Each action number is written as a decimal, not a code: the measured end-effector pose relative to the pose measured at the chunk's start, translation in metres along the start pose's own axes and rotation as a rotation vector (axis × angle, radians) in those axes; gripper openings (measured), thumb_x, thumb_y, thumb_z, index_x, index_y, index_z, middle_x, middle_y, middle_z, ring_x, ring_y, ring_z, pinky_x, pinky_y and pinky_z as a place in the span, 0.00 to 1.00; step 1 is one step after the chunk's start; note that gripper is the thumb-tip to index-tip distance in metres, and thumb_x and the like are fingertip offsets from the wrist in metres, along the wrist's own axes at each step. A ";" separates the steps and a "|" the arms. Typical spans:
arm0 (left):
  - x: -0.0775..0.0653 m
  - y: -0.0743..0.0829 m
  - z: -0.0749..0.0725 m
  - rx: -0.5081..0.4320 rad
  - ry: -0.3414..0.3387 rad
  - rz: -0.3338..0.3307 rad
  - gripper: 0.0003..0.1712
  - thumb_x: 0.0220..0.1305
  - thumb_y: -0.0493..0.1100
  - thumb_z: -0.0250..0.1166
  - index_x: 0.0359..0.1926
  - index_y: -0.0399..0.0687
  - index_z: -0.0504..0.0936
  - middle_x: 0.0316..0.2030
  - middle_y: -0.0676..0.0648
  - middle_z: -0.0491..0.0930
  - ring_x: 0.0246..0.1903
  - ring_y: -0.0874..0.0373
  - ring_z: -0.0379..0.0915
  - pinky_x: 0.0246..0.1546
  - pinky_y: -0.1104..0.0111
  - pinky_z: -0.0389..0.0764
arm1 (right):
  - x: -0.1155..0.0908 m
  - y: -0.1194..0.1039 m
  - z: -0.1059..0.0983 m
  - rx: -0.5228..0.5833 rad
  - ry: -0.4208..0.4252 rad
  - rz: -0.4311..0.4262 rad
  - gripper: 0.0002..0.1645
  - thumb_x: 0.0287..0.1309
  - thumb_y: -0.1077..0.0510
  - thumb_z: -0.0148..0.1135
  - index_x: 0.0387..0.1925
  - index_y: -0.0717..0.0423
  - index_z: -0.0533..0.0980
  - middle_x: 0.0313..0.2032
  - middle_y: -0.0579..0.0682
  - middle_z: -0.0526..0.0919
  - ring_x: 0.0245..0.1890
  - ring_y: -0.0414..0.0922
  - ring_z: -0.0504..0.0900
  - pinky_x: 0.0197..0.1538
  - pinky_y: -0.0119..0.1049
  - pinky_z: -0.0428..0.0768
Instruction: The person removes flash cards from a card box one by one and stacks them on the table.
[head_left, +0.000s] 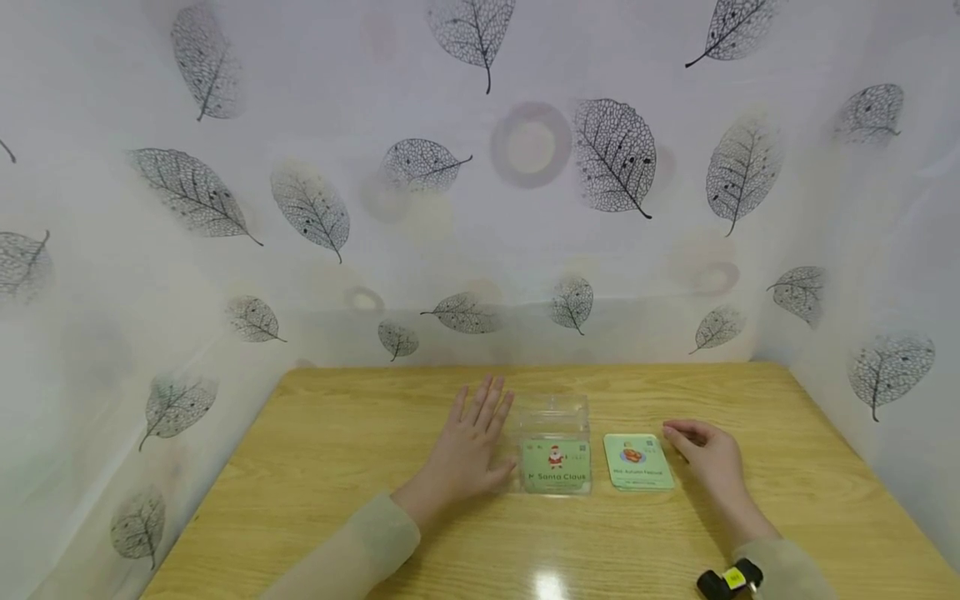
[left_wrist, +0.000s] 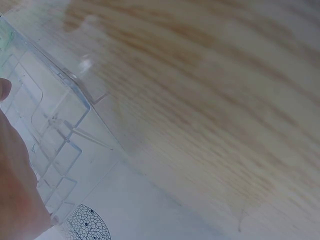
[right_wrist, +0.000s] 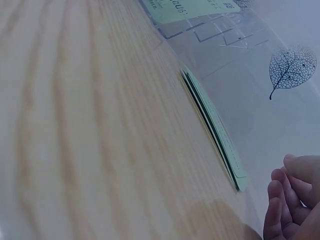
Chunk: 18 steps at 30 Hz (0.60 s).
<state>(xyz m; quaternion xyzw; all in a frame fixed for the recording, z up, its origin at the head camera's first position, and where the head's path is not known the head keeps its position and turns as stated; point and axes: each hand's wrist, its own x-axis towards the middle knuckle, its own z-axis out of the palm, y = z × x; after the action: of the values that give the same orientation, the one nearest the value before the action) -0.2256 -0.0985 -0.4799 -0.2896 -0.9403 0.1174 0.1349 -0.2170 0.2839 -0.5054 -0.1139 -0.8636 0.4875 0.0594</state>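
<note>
A clear plastic box (head_left: 553, 425) lies on the table with its see-through lid folded back. Inside its front part is a green card (head_left: 557, 467) that reads "Santa Claus". My left hand (head_left: 463, 446) rests at the box's left side, fingers straight and spread, thumb pointing at its edge. To the right of the box lies a small stack of green cards (head_left: 640, 462), the top one reading "Mid-Autumn Festival". Just right of this stack is my right hand (head_left: 711, 462), its fingers loosely bent and holding nothing. The right wrist view shows the stack (right_wrist: 212, 130) edge-on, apart from the fingertips.
The wooden table (head_left: 337, 492) ends at a pale curtain (head_left: 480, 233) with a dark leaf print, which encloses the back and both sides. A black device (head_left: 727, 581) with a yellow label is by the right wrist.
</note>
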 end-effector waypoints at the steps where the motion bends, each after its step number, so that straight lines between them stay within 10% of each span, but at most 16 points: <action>1: 0.000 0.000 0.000 -0.003 0.004 0.000 0.58 0.73 0.75 0.50 0.86 0.41 0.47 0.86 0.37 0.41 0.86 0.41 0.36 0.85 0.44 0.48 | 0.000 0.000 0.000 0.001 -0.003 -0.002 0.23 0.73 0.55 0.66 0.59 0.69 0.82 0.50 0.58 0.91 0.33 0.23 0.76 0.35 0.23 0.79; 18: 0.000 0.001 0.004 0.015 0.014 -0.002 0.59 0.72 0.75 0.51 0.86 0.42 0.46 0.86 0.37 0.41 0.86 0.41 0.37 0.85 0.44 0.49 | -0.003 -0.003 0.000 0.031 -0.009 -0.001 0.23 0.73 0.55 0.66 0.59 0.70 0.82 0.48 0.53 0.92 0.33 0.20 0.78 0.37 0.21 0.81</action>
<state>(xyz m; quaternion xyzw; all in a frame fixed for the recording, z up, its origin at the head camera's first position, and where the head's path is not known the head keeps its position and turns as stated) -0.2264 -0.0986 -0.4833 -0.2885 -0.9387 0.1224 0.1437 -0.2147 0.2817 -0.5029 -0.1104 -0.8563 0.5012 0.0572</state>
